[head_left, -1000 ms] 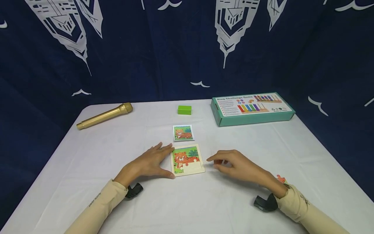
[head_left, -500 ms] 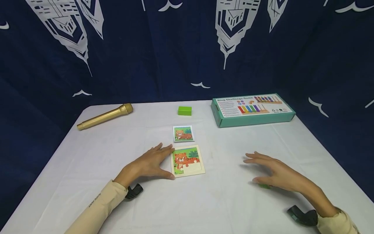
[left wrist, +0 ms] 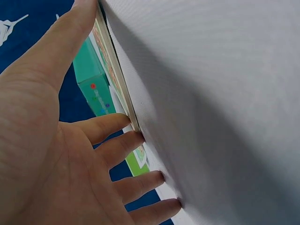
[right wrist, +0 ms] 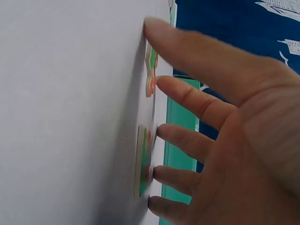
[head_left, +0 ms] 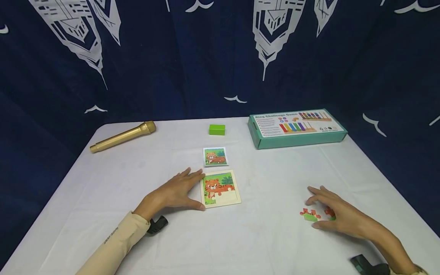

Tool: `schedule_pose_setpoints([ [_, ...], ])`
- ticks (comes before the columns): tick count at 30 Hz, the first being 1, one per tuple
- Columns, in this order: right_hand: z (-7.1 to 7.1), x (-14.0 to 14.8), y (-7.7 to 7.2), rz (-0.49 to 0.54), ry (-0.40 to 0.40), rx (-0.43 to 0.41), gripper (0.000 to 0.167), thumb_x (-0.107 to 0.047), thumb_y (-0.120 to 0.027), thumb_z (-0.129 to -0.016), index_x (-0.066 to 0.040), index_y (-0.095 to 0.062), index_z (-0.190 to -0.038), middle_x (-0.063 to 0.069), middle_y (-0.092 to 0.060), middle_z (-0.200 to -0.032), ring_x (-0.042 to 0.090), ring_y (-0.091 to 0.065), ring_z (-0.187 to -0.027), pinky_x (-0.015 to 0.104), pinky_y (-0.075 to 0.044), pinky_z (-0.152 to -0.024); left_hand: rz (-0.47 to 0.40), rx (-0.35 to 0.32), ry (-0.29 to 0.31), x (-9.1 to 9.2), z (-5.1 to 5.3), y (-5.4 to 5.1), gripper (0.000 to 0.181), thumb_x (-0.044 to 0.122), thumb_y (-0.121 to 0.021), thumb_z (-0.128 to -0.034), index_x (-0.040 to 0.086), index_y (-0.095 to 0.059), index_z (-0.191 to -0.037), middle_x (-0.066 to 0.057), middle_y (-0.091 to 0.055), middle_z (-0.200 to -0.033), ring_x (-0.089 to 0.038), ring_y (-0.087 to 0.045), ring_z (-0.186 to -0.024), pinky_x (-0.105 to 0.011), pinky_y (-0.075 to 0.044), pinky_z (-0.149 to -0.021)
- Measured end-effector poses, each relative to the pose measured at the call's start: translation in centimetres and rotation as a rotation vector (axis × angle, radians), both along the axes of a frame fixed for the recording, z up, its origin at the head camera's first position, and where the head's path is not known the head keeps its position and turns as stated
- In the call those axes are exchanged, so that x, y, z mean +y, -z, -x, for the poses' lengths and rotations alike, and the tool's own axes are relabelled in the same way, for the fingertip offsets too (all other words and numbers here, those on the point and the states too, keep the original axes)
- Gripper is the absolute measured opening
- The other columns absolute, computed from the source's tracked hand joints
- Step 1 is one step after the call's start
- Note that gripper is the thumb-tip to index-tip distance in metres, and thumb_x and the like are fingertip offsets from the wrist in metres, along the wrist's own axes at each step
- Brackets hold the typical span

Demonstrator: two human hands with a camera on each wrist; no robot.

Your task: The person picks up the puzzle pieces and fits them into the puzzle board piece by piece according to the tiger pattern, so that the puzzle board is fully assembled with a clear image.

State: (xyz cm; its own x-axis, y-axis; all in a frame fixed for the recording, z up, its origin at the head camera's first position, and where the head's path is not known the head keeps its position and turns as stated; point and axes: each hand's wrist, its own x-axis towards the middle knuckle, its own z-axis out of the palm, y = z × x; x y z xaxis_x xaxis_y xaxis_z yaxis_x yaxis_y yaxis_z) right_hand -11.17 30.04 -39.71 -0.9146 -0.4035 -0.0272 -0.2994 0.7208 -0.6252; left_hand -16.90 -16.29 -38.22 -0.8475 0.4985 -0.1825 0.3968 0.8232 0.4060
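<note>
A square wooden puzzle board point(head_left: 223, 199) with a tiger picture lies at the middle of the table, its lower right part showing bare wood. My left hand point(head_left: 173, 192) rests at its left side, thumb and a fingertip touching the edge; the left wrist view shows this hand point(left wrist: 84, 164) with fingers spread along the board's edge point(left wrist: 123, 89). To the right, my right hand point(head_left: 347, 215) is spread over two loose red and green puzzle pieces, one point(head_left: 311, 216) between thumb and fingers, the other point(head_left: 330, 212) partly hidden. In the right wrist view, both pieces point(right wrist: 151, 75) lie beside the fingers.
Behind the board lies a small tiger picture card point(head_left: 215, 157), with a green block point(head_left: 217, 130) farther back. A gold microphone point(head_left: 123, 137) lies at the back left, and a green game box point(head_left: 299, 129) at the back right. A dark blue patterned cloth point(head_left: 178, 61) hangs behind the table.
My right hand has moved right and nearer the table's front, from beside the board to the loose pieces, and its fingers have spread. My left hand has stayed at the board.
</note>
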Motion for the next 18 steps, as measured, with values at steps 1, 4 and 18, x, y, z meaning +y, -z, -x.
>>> schedule_pose_setpoints([
  [1,0.00,-0.01,0.00,0.000,0.003,0.008,0.043,-0.031,-0.084,-0.069,-0.023,-0.061,-0.103,0.025,-0.037,-0.146,0.058,-0.015,-0.135,0.077,-0.016,-0.098,-0.001,0.000,0.000,0.00,-0.02,-0.02,0.104,0.062,-0.077,-0.0677,0.013,-0.034,-0.149,-0.005,-0.025,-0.158,-0.037,-0.010,-0.146,-0.055,-0.014,-0.116],
  [4,0.05,-0.04,-0.06,-0.016,0.011,0.021,0.034,-0.029,-0.083,-0.070,-0.025,-0.060,-0.096,0.026,-0.039,-0.145,0.058,-0.018,-0.135,0.075,-0.016,-0.100,-0.001,-0.002,0.002,0.02,-0.02,0.00,0.105,0.062,-0.077,-0.0678,0.012,-0.034,-0.149,-0.005,-0.025,-0.158,-0.037,-0.010,-0.146,-0.055,-0.013,-0.116],
  [18,0.26,-0.19,-0.74,-0.093,0.013,0.183,0.028,-0.024,-0.082,-0.075,-0.028,-0.061,-0.093,0.008,-0.062,-0.124,0.033,-0.052,-0.121,0.016,-0.033,-0.104,0.003,0.005,0.002,0.03,0.12,0.14,0.105,0.063,-0.077,-0.0671,0.013,-0.035,-0.149,-0.004,-0.026,-0.157,-0.037,-0.011,-0.146,-0.055,-0.014,-0.116],
])
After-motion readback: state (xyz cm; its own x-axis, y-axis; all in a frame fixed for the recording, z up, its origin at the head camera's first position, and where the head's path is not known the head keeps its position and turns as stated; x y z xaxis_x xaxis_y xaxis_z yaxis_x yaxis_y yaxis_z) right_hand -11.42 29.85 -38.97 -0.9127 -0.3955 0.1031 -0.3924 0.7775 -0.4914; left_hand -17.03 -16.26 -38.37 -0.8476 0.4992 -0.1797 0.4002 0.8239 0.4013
